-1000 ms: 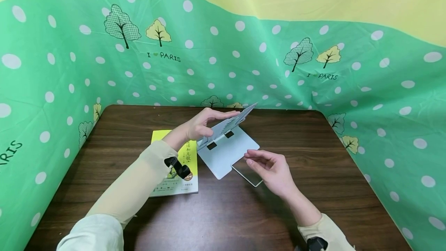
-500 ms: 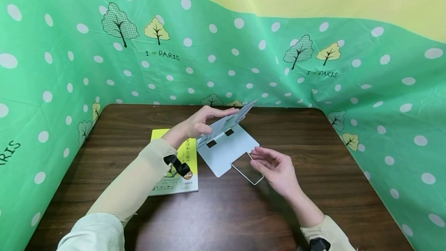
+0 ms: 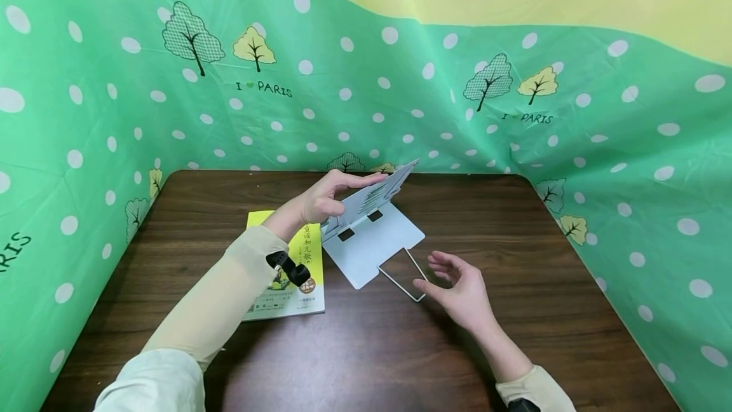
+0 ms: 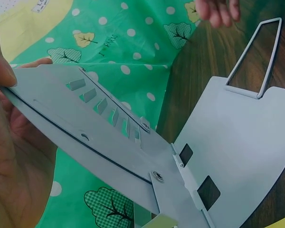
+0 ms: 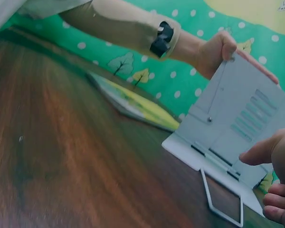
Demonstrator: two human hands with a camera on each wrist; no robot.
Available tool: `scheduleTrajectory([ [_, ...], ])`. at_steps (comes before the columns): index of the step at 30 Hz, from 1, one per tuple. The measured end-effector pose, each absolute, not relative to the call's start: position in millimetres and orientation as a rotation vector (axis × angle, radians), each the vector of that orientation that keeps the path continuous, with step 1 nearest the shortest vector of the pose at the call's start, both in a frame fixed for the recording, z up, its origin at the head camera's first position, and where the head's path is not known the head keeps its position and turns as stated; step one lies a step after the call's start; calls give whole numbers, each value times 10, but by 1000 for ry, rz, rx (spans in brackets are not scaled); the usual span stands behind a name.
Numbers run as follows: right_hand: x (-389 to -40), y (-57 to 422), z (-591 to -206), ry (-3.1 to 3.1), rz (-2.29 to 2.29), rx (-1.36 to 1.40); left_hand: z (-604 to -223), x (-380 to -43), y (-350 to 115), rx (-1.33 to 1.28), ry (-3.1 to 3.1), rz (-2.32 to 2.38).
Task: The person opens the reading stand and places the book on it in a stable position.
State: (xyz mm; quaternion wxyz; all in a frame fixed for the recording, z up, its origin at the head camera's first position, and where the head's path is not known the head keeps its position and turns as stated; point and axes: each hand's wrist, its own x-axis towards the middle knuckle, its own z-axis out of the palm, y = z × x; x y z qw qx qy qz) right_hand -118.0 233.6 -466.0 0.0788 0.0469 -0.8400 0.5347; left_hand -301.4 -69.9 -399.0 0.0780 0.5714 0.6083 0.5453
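The head view looks forward and down from above the worktop (image 3: 354,367), far enough back to take in both forearms (image 3: 217,297) and the cloth backdrop (image 3: 343,94). The left wrist view is close to the metal stand (image 3: 374,247), tilted, looking past the left fingers (image 4: 2,71) toward the right fingers (image 5: 278,202). The right wrist view, also tilted, faces left across the worktop toward the book (image 5: 142,104). All 3 share the metal stand; the 2 wrist views face it from different sides.

Dk brn woodgrain tbl (image 3: 343,355); yel/wht bk (image 3: 309,258) flat on it, pale stand's base plate (image 3: 374,245) beside.
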Motion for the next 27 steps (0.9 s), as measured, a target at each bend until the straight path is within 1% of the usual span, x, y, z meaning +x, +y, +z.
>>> scheduleTrajectory([
  [12,-1157,2348,-4822,-2759,1215,41,-3979,-3008,-709,1715,1871,1624],
  [19,-1180,2324,-4836,-2809,1117,56,-3971,-3004,-713,1724,1902,1608],
  [27,-1209,2314,-4829,-2848,1110,42,-3957,-3001,-720,1738,1951,1592],
])
